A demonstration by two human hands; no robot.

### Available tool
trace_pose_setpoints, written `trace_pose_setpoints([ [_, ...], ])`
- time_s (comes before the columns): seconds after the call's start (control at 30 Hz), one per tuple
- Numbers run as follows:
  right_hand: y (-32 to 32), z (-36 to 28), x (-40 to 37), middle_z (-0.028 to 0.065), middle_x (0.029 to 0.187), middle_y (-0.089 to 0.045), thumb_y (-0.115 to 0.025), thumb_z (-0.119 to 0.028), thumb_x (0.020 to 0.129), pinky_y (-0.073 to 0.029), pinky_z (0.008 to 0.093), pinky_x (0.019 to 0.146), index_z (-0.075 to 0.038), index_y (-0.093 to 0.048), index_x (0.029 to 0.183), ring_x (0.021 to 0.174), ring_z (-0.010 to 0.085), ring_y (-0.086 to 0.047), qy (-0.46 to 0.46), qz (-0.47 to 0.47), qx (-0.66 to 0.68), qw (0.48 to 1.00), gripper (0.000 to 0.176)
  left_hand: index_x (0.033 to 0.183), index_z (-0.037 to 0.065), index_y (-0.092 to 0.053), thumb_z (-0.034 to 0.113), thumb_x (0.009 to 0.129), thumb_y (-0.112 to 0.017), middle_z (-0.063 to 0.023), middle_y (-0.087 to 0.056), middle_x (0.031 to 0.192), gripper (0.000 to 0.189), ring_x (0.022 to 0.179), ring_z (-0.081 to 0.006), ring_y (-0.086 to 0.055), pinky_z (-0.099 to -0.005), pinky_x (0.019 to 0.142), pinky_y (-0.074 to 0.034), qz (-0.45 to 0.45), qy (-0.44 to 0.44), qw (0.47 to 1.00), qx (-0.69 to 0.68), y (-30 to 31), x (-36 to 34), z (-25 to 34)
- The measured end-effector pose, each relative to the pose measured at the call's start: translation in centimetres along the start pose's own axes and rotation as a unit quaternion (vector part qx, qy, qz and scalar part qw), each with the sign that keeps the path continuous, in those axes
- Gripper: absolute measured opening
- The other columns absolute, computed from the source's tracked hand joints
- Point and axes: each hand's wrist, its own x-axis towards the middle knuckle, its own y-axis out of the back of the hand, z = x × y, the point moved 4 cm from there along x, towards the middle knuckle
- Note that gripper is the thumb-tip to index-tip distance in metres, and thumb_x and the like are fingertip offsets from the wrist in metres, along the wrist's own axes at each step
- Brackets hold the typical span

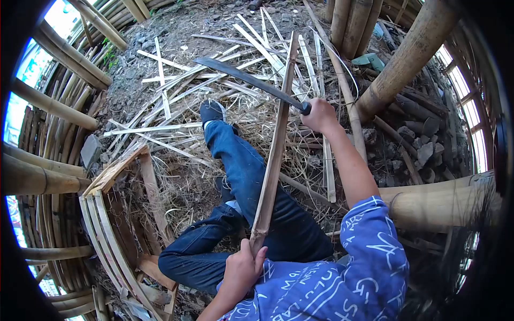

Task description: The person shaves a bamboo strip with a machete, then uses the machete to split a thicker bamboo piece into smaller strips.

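My left hand [243, 268] is closed round the near end of a long split bamboo strip [274, 155], close to my shirt. The strip slants up and away past my jeans, its far end over the litter on the ground. In my right hand [319, 115] is the dark handle of a machete [241, 76], fingers wrapped round it. Its long blade points to the upper left and crosses the strip near the handle. Between blade and strip the two overlap in this view.
Several pale bamboo slats [176, 80] and shavings litter the dirt ahead. A wooden crate frame [104, 214] stands at the left. Thick bamboo poles [407, 59] rise at the right, with broken stones [425, 150] below. A pole [439, 202] lies beside my right arm.
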Motion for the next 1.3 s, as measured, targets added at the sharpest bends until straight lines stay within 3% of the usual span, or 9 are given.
trace_pose_setpoints([
  [0.13, 0.3, 0.9, 1.7, 0.0177, 0.090, -0.071, -0.062, -0.023, 0.075, -0.055, 0.0419, 0.084, -0.008, -0.072, 0.088, 0.088, 0.0323, -0.069, -0.039, 0.003, 0.028, 0.999, 0.022, 0.091, -0.001, -0.046, 0.029, 0.092, -0.063, -0.0263, -0.058, 0.064, 0.034, 0.062, -0.0475, -0.060, -0.0523, 0.052, -0.046, -0.014, 0.011, 1.000, 0.004, 0.2, -0.4, 0.0],
  [0.8, 1.0, 0.5, 5.5, 0.0169, 0.100, -0.071, -0.064, -0.027, 0.074, -0.054, 0.0397, 0.087, -0.008, -0.072, 0.094, 0.096, 0.0299, -0.069, -0.056, -0.013, -0.030, 0.998, 0.029, 0.087, 0.001, -0.044, 0.027, 0.092, -0.064, -0.0244, -0.057, 0.058, 0.033, 0.054, -0.0454, -0.059, -0.0513, 0.047, -0.047, 0.004, -0.003, 1.000, -0.004, 0.6, -0.6, 0.4],
  [0.87, 1.6, 0.8, 5.9, 0.0170, 0.103, -0.070, -0.066, -0.029, 0.073, -0.053, 0.0390, 0.089, -0.007, -0.071, 0.098, 0.097, 0.0297, -0.068, -0.115, -0.016, -0.007, 0.993, 0.033, 0.089, 0.000, -0.044, 0.026, 0.092, -0.064, -0.0253, -0.058, 0.061, 0.033, 0.057, -0.0462, -0.059, -0.0520, 0.049, -0.046, -0.010, 0.003, 1.000, -0.002, 0.6, -1.3, 0.3],
  [1.13, 1.9, 4.7, 8.9, 0.0193, 0.113, -0.068, -0.067, -0.034, 0.071, -0.051, 0.0414, 0.093, -0.003, -0.068, 0.106, 0.107, 0.0324, -0.065, -0.150, 0.015, -0.057, 0.987, 0.047, 0.089, 0.000, -0.045, 0.033, 0.092, -0.062, -0.0230, -0.059, 0.059, 0.037, 0.053, -0.0426, -0.060, -0.0497, 0.048, -0.048, -0.049, 0.008, 0.999, 0.018, 0.5, -3.7, -1.6],
  [1.2, 2.3, 5.9, 9.2, 0.0197, 0.112, -0.068, -0.066, -0.034, 0.073, -0.051, 0.0415, 0.093, -0.003, -0.068, 0.107, 0.107, 0.0324, -0.065, -0.163, 0.027, -0.049, 0.985, 0.046, 0.090, 0.000, -0.047, 0.034, 0.091, -0.063, -0.0232, -0.059, 0.060, 0.037, 0.054, -0.0424, -0.061, -0.0492, 0.049, -0.049, -0.071, 0.015, 0.997, 0.011, 0.3, -4.7, -2.8],
  [1.3, 2.8, 6.7, 8.6, 0.0208, 0.112, -0.067, -0.062, -0.034, 0.076, -0.050, 0.0419, 0.093, -0.003, -0.069, 0.106, 0.107, 0.0334, -0.064, -0.201, 0.070, -0.029, 0.977, 0.044, 0.108, -0.002, -0.047, 0.030, 0.091, -0.063, -0.0246, -0.062, 0.075, 0.039, 0.065, -0.0434, -0.062, -0.0483, 0.056, -0.050, -0.069, 0.006, 0.997, -0.037, -0.9, -7.0, -6.4],
])
